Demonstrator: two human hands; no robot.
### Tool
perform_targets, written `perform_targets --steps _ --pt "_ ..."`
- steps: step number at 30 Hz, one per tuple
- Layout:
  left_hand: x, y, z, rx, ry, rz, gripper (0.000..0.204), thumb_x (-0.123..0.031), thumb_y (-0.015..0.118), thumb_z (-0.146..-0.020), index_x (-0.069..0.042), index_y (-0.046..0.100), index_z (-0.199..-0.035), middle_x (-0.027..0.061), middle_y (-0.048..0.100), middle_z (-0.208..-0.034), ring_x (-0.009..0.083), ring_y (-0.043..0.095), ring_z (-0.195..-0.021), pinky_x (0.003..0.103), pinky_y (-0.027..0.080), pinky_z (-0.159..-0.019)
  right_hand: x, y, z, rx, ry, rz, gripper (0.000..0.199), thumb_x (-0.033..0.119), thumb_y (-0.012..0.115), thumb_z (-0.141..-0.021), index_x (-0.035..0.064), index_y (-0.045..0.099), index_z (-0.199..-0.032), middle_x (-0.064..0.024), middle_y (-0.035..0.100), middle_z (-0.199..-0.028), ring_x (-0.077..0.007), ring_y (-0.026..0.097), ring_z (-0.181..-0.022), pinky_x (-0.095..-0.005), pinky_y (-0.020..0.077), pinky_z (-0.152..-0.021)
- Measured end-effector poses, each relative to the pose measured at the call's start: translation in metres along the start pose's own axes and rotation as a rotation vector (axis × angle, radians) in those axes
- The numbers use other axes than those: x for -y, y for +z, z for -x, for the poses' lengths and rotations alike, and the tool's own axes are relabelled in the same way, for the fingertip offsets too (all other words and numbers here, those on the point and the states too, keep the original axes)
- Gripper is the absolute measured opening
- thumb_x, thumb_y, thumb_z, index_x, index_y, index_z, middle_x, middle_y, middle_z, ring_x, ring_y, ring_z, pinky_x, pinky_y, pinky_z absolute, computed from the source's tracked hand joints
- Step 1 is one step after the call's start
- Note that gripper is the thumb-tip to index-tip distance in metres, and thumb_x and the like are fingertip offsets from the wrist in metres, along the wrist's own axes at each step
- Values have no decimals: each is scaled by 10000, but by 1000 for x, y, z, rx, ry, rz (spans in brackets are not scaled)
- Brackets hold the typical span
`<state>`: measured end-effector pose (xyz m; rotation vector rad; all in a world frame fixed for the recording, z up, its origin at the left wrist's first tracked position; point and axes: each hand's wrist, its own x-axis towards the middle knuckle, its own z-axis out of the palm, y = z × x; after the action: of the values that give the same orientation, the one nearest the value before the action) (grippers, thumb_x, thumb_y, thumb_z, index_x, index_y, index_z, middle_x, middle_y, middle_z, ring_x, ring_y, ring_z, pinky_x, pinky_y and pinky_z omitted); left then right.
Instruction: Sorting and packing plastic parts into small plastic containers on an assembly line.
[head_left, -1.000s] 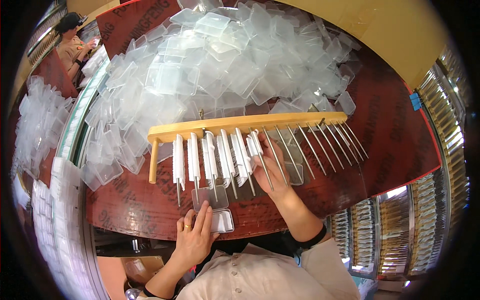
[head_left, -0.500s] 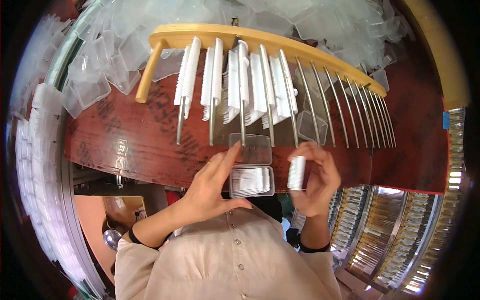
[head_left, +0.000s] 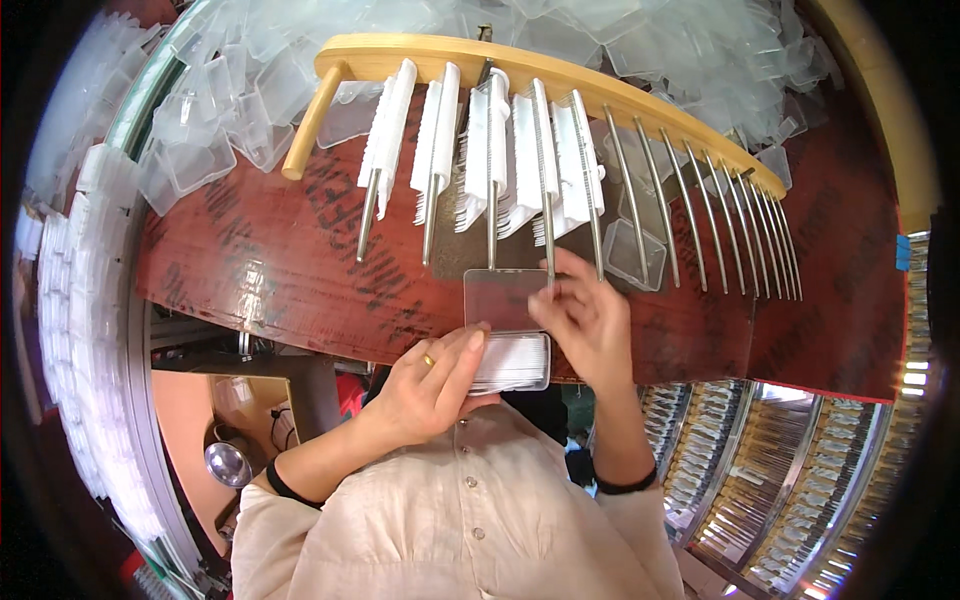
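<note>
My left hand (head_left: 428, 385) is closed around the left side of a small clear plastic box (head_left: 547, 375), its fingers at the box's back left corner. Thin white pieces (head_left: 512, 360) lie packed in a row inside it. The box's hinged clear lid (head_left: 500, 298) is folded back, away from me. Beside the lid's right edge is my right hand (head_left: 590, 320), fingers bent and apart, with nothing visible in them. Its fingertips are slightly blurred, so I cannot tell if they touch the lid.
Beyond the hands stands a wooden rack (head_left: 440, 48) with metal rods pointing toward me; several carry white toothed strips (head_left: 487, 140). Clear boxes (head_left: 270, 90) heap behind it. One clear box (head_left: 635, 255) lies under the rods. Stacked white pieces (head_left: 75, 330) line the left side, filled trays (head_left: 765, 470) the lower right.
The stack of white pieces has left my right hand, and the box looks fuller. That hand has moved left to the lid. My left hand has closed more tightly on the box.
</note>
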<state>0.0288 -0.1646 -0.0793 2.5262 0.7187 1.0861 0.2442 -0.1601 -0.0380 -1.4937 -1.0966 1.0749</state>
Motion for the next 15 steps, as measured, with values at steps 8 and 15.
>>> perform_targets --steps 8,15 --pt "8 10 9 -213 -35 140 931 -246 830 -747 69 293 -1439 396 455 -1287 449 629 -1041 457 585 -807 11 -13 36 439 -442 317 149 20 710 -789 31 729 -936 -76 694 -1134 -331 590 -1181 -444 498 -979" --pt "-3 -7 9 93 110 -230 486 -141 699 -780 44 592 -1218 329 529 -1294 420 623 -1095 441 567 -884 -33 -4 55 282 -1256 991 215 81 655 -831 -32 700 -1008 -172 636 -1191 -389 610 -1146 -472 566 -875"
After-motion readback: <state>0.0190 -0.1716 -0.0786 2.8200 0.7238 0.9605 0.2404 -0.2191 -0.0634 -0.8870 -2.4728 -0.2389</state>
